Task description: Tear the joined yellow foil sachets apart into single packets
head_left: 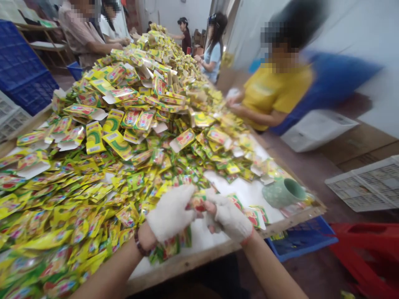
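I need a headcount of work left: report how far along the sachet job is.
Done: nothing finished can be told apart; flat printed cartons lie mixed into the heap. In hand: the left hand and right hand, both in white gloves, grip a few sachets between them. Left: the big pile of loose sachets covering most of the table.

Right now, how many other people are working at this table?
5: two at far left, two at the far end, one in yellow on the right. Others may be hidden.

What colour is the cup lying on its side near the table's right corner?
Pale green, with a darker green inside; the cup shows best in the head view.
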`<state>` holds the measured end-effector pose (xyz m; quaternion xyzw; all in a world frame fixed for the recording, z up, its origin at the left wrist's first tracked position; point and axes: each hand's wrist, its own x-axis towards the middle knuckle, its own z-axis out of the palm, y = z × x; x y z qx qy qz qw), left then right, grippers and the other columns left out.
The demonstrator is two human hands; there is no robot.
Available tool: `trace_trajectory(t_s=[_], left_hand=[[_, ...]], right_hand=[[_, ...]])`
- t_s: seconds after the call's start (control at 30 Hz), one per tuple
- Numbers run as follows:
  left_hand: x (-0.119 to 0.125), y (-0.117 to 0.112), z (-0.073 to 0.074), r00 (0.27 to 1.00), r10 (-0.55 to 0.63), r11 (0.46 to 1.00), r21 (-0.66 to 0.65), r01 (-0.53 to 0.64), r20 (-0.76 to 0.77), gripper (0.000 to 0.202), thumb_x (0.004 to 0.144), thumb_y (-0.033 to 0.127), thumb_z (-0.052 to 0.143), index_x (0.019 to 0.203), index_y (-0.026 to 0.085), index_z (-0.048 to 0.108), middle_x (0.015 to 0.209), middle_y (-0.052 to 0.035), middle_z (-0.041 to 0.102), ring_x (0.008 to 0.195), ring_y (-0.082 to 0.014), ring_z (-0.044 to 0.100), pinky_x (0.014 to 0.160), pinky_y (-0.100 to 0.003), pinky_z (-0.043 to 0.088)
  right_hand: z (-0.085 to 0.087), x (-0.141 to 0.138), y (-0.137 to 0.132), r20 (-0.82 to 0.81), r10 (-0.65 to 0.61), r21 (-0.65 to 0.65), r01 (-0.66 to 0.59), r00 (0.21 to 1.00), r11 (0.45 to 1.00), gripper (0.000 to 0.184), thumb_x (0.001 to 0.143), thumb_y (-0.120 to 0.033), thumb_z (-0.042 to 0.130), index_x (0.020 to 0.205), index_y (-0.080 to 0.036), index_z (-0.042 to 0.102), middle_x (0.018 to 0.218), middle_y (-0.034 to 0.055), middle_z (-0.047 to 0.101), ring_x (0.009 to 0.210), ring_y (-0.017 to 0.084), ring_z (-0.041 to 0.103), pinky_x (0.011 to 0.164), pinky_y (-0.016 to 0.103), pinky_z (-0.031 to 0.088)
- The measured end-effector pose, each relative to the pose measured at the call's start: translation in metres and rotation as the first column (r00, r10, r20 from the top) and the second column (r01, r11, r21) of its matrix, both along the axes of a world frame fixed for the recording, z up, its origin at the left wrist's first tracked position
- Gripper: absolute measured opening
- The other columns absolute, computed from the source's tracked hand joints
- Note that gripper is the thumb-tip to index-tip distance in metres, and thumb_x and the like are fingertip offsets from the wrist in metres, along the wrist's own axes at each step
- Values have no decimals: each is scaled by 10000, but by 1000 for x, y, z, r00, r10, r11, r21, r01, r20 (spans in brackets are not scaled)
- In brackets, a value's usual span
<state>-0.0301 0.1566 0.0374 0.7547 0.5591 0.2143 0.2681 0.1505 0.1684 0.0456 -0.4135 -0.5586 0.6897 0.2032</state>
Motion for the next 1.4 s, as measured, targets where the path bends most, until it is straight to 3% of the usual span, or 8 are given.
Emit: trace_trajectory(t_s=[0.1,0.27,0.43,0.67,0.83,1.03,1.23,1.4], left_hand=[[-1,3,-2,978,5,961,-271,52,207,279,814,459,535,787,190,602,727,14,600,663,-143,539,600,-242,398],[32,-9,-26,998,-22,964,-263,39,66,147,764,338,578,782,199,624,733,5,630,656,-151,545,586,-242,367],[63,-24,-25,973,-83,996,-35,77,-215,234,787,300,562,977,190,640,959,-88,675,845,-249,611,704,-330,444],[-23,9,4,866,285,956,187,-226,-412,215,887,190,429,926,197,640,928,-84,661,881,-222,617,797,-337,455],[-61,28,-8,868,80,996,15,-83,-490,332,759,128,582,1083,199,601,1080,-97,644,1005,-237,604,858,-328,445],[-53,27,0,914,391,920,46,-388,-108,68,789,255,552,737,215,536,715,6,604,716,-168,586,683,-287,437],[-22,23,-6,480,569,822,-452,-346,667,336,651,411,701,760,209,455,589,68,544,523,-140,593,527,-275,500],[2,14,-6,234,505,863,-474,-177,831,399,657,440,752,790,189,471,710,42,628,592,-116,627,571,-260,541]], right_hand=[[5,23,0,102,-104,23,102,989,994,488,762,-623,584,848,-144,624,448,-25,569,326,77,424,337,184,270],[16,50,16,194,-469,256,417,861,872,411,778,-567,594,793,-159,637,479,-19,544,403,95,462,387,201,324],[7,3,46,252,-320,428,191,913,883,220,819,-373,540,862,-184,643,725,9,630,517,113,539,499,236,420],[-24,-68,81,515,-248,601,-139,821,787,296,678,-186,667,972,-207,681,1028,69,550,800,175,568,732,285,437],[-30,-65,78,512,-250,611,-145,822,778,161,614,-106,664,742,-196,623,850,13,537,695,136,491,652,254,380],[-22,-45,66,418,-306,597,-4,855,802,21,746,-211,553,766,-210,549,610,-43,511,588,129,472,548,232,369],[-8,-41,45,9,-385,311,364,923,878,217,815,-431,503,790,-218,465,534,-56,519,419,108,451,413,225,356],[-6,-51,36,36,-578,612,440,815,657,236,826,-371,485,672,-238,365,575,-54,446,531,122,446,524,253,359]])
